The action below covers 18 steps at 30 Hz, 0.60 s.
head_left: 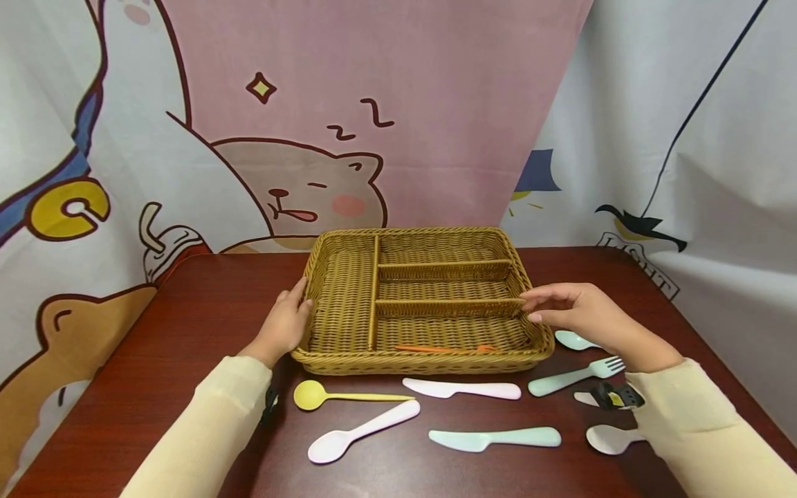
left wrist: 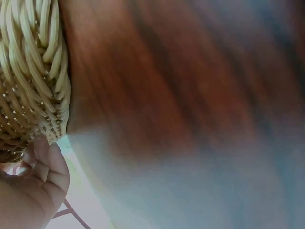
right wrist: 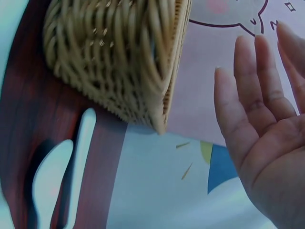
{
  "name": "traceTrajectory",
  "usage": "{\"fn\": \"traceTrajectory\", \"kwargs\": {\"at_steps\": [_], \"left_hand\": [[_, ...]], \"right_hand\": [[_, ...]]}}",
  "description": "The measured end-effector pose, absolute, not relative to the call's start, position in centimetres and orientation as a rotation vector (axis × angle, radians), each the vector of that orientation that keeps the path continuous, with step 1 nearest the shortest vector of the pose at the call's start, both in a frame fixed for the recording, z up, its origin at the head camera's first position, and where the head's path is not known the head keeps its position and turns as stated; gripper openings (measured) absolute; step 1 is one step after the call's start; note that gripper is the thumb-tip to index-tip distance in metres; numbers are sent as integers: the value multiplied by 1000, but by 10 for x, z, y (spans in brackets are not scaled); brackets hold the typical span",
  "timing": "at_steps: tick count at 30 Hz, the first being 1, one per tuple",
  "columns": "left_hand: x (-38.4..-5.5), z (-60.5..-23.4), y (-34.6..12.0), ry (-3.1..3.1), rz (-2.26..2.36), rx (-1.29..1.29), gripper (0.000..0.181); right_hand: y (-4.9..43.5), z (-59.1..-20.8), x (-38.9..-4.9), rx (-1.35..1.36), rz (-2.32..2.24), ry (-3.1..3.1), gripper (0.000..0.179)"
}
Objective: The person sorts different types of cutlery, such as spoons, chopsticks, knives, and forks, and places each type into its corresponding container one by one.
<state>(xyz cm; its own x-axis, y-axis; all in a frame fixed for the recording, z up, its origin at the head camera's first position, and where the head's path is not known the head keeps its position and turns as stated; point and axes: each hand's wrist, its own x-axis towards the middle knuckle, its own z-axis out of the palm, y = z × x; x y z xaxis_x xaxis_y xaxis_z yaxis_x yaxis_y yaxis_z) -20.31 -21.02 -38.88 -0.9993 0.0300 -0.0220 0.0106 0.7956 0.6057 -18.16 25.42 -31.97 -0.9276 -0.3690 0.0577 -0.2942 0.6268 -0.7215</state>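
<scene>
A woven basket [head_left: 336,297] with dividers stands on the table, an orange piece of cutlery [head_left: 429,348] lying in its front compartment. At the basket's left side is my left hand [head_left: 286,321]; its loosely bent fingers [left wrist: 42,155] rest by the woven wall. My right hand [head_left: 588,315] hovers by the right rim. In the right wrist view its fingers [right wrist: 245,71] are extended, holding nothing and apart from the basket. Whether the left thumb touches the rim is hard to tell.
In front lie a yellow spoon [head_left: 310,395], a pale pink spoon [head_left: 364,432], a pink knife [head_left: 461,389] and a mint knife [head_left: 495,438]. To the right are a mint fork [head_left: 575,375], a mint spoon [head_left: 573,339] and a whitish spoon [head_left: 610,439]. A printed curtain [head_left: 448,124] hangs behind.
</scene>
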Motion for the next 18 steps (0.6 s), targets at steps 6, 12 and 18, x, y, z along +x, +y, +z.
{"fn": "traceTrajectory", "kwargs": {"at_steps": [6,12,18], "left_hand": [[-202,-387,-210,2941,1004,35,56],[-202,-388,-209,2939,1009,26,56],[-202,-388,-210,2937,1017,26,56]], "right_hand": [[267,-324,-175,-524,-1123,2804,37],[278,-330,-169,-507,-1126,2807,37],[292,-339,-166,-460,-1227,2731,38]]}}
